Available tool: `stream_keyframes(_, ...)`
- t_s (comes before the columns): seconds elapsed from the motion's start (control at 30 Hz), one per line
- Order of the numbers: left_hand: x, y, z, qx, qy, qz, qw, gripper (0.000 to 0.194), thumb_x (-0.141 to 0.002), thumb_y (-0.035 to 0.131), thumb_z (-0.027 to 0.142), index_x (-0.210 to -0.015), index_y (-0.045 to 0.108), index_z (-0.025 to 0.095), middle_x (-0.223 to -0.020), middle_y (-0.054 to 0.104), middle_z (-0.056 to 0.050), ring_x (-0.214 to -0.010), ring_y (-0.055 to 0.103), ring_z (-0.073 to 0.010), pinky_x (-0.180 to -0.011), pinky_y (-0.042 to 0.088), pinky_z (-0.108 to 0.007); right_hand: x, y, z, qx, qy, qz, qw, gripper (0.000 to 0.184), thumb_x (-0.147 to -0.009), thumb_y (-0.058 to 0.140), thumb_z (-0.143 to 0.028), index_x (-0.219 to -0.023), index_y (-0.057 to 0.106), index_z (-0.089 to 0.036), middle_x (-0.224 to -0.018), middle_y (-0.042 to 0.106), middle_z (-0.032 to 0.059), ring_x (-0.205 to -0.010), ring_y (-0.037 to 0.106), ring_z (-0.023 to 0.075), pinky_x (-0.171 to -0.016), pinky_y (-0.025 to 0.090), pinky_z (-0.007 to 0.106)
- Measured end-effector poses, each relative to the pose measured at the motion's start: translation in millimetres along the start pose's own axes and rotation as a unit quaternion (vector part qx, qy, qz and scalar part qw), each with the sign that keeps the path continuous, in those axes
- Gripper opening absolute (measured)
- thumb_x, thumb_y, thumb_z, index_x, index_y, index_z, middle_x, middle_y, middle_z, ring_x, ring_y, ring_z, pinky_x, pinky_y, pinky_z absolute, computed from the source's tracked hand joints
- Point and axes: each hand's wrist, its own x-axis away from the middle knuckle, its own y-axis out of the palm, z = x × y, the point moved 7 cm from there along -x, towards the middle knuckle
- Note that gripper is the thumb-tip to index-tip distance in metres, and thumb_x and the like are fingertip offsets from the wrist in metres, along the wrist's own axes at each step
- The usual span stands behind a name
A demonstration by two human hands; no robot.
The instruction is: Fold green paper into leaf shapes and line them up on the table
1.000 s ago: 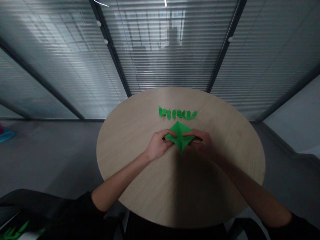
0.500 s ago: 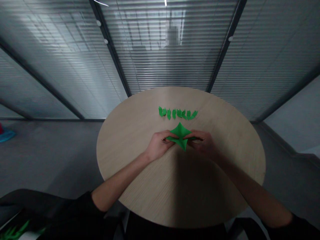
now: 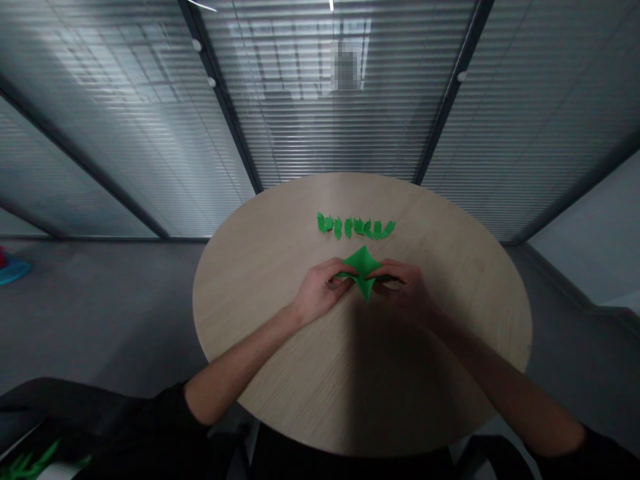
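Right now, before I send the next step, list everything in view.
table: one, pale wood, round, in front of the person
folded paper: one, green, held above the table's middle
paper pieces: several, count unclear, green, in a row on the table's far half
glass wall: one, grey with blinds, beyond the table
floor: one, grey, around the table
blue object: one, teal and red, on the floor at far left
green scraps: some, green, bottom-left corner
left hand: one, pinching the paper's left side
right hand: one, pinching its right side
sleeves: two, black, at the bottom

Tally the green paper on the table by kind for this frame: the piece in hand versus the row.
Folded green paper, held by left hand and right hand: 1
Small green paper pieces in the row: about 8, some overlap
Total: about 9
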Motion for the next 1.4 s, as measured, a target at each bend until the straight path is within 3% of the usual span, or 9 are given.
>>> stream_keyframes(0.13, 1, 1.9, 1, 0.011, -0.005, 0.0, 1.0, 0.012, -0.093, 0.064, 0.017, -0.098, 0.075, 0.017, -0.091, 0.073, -0.005, -0.076, 0.068, -0.0128, -0.067, 0.055, -0.022, 1, 0, -2, 0.0, 0.003, 0.005, 1.0, 0.015, -0.084, 0.073, -0.023, -0.097, 0.078, -0.024, -0.093, 0.079, 0.0041, -0.079, 0.075, 0.0179, -0.072, 0.064, 0.029)
stream_keyframes(0.23, 1, 1.1, 2, 0.005, -0.001, 0.01, 1.0, 0.013, -0.092, 0.064, 0.014, -0.097, 0.075, 0.017, -0.089, 0.073, -0.004, -0.075, 0.067, -0.0125, -0.068, 0.055, -0.022, 3, -1, 2, -0.006, 0.038, 0.032, 0.999, 0.045, -0.081, 0.077, -0.024, -0.125, 0.069, -0.026, -0.107, 0.079, 0.0056, -0.087, 0.077, 0.02, -0.078, 0.065, 0.032)
stream_keyframes(0.33, 1, -0.3, 1, 0.007, -0.008, 0.019, 1.0, 0.014, -0.09, 0.064, 0.013, -0.096, 0.075, 0.018, -0.09, 0.074, -0.004, -0.075, 0.067, -0.0124, -0.068, 0.055, -0.023, 4, -2, 7, -0.038, 0.069, 0.055, 0.995, 0.064, -0.078, 0.081, -0.025, -0.138, 0.056, -0.026, -0.103, 0.078, 0.006, -0.081, 0.076, 0.0198, -0.074, 0.065, 0.032)
stream_keyframes(0.5, 1, -4.3, -4, 0.012, -0.025, 0.045, 0.999, 0.017, -0.087, 0.064, 0.01, -0.095, 0.076, 0.019, -0.094, 0.076, -0.004, -0.081, 0.069, -0.0134, -0.069, 0.054, -0.022, 1, -6, 6, -0.031, 0.047, 0.047, 0.997, 0.031, -0.076, 0.08, -0.028, -0.103, 0.067, -0.025, -0.096, 0.076, 0.0035, -0.081, 0.074, 0.019, -0.07, 0.062, 0.028)
stream_keyframes(0.67, 1, -5.4, -4, 0.005, -0.008, 0.048, 0.999, 0.021, -0.084, 0.061, 0.007, -0.093, 0.076, 0.018, -0.089, 0.074, -0.003, -0.078, 0.067, -0.013, -0.069, 0.052, -0.023, -1, -4, -5, 0.025, -0.026, -0.009, 0.999, 0.012, -0.083, 0.07, -0.021, -0.093, 0.076, -0.024, -0.094, 0.077, 0.0046, -0.082, 0.073, 0.0189, -0.074, 0.061, 0.031)
stream_keyframes(1.03, 1, 0.6, -3, 0.026, -0.014, 0.009, 1.0, 0.016, -0.088, 0.065, 0.011, -0.096, 0.077, 0.017, -0.092, 0.077, -0.004, -0.079, 0.069, -0.0135, -0.07, 0.054, -0.024, 2, -1, -8, 0.078, -0.024, 0.007, 0.997, 0.01, -0.094, 0.072, -0.032, -0.096, 0.08, -0.026, -0.09, 0.081, 0.0037, -0.077, 0.075, 0.0193, -0.074, 0.059, 0.031)
stream_keyframes(1.27, 1, -3.1, -6, 0.008, -0.026, 0.028, 0.999, 0.022, -0.086, 0.061, 0.007, -0.096, 0.078, 0.018, -0.091, 0.076, -0.003, -0.077, 0.068, -0.0125, -0.069, 0.053, -0.023, 2, -5, -11, 0.089, -0.07, 0.017, 0.993, 0.009, -0.088, 0.072, -0.022, -0.095, 0.078, -0.024, -0.089, 0.08, 0.0038, -0.079, 0.076, 0.0191, -0.073, 0.059, 0.03)
stream_keyframes(1.4, 2, -2.3, -2, 0.001, 0.004, 0.027, 1.0, 0.02, -0.086, 0.062, 0.009, -0.097, 0.077, 0.017, -0.091, 0.076, -0.004, -0.08, 0.069, -0.0138, -0.07, 0.054, -0.023, 2, -4, -10, 0.076, -0.076, 0.023, 0.994, 0.012, -0.086, 0.07, -0.016, -0.093, 0.076, -0.023, -0.086, 0.078, 0.0028, -0.075, 0.075, 0.017, -0.067, 0.059, 0.027)
